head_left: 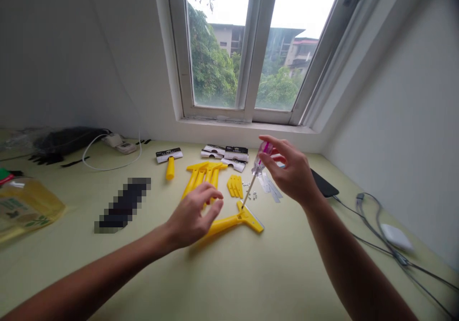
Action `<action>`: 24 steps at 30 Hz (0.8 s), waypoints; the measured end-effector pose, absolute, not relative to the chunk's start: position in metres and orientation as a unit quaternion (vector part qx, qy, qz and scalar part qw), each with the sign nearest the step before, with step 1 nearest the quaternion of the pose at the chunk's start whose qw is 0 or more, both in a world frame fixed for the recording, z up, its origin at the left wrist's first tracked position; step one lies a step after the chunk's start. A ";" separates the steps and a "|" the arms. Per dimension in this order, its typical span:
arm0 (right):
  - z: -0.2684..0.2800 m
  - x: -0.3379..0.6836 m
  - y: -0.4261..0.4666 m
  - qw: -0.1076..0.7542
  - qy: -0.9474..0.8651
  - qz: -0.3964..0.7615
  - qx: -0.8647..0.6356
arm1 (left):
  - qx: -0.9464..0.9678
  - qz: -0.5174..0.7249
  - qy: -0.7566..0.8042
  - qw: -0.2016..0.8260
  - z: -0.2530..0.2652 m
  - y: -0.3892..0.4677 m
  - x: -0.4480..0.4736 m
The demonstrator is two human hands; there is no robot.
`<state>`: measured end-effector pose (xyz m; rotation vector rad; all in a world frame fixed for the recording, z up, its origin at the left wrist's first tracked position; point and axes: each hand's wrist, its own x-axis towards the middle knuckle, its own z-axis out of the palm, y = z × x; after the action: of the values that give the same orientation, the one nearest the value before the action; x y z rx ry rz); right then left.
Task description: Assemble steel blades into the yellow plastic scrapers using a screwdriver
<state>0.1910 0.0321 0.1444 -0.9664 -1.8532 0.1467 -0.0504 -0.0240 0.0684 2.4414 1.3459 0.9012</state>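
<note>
My right hand grips a screwdriver by its clear handle with a pink stripe, finger and thumb around it. The shaft slants down and its tip meets the head of a yellow scraper fitted with a metal blade. Over the scraper's handle hovers my left hand, thumb and forefinger curved and apart; whether its hidden fingers touch the handle I cannot tell. Just beyond lie several yellow scraper handles, yellow blade-clamp plates, small screws and thin metal blades.
Black-and-white packages lie by the window wall, beside another yellow scraper with a packaged head. On the left are a bottle of yellow liquid and a pixelated dark object. A black phone, cables and a white case lie right.
</note>
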 end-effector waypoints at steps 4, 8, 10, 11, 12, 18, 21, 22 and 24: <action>0.143 0.190 0.029 0.484 -0.773 0.087 -0.401 | 0.866 0.151 0.462 0.120 0.046 -0.017 -0.030; 0.141 0.189 0.029 0.502 -0.758 0.106 -0.402 | 0.883 0.035 0.448 0.137 0.041 -0.012 -0.022; 0.141 0.189 0.029 0.511 -0.749 0.095 -0.410 | 0.889 0.011 0.443 0.119 0.042 -0.012 -0.021; 0.141 0.190 0.029 0.513 -0.747 0.092 -0.413 | 0.891 0.005 0.441 0.109 0.043 -0.011 -0.021; 0.141 0.191 0.028 0.512 -0.748 0.095 -0.412 | 0.894 0.000 0.437 0.100 0.044 -0.010 -0.020; 0.136 0.192 0.027 0.532 -0.743 0.158 -0.375 | 0.909 -0.022 0.405 0.093 0.044 -0.003 -0.013; 0.134 0.188 0.027 0.572 -0.714 0.149 -0.374 | 0.909 -0.007 0.405 0.097 0.042 -0.001 -0.014; 0.134 0.186 0.027 0.580 -0.709 0.154 -0.370 | 0.909 -0.005 0.404 0.100 0.042 -0.001 -0.015; 0.133 0.182 0.026 0.584 -0.709 0.179 -0.353 | 0.910 -0.004 0.402 0.103 0.043 -0.001 -0.016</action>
<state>0.1819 0.0257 0.1333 -0.8246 -1.6536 0.4188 -0.0159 -0.0011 0.0425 2.6834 1.1871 -0.0121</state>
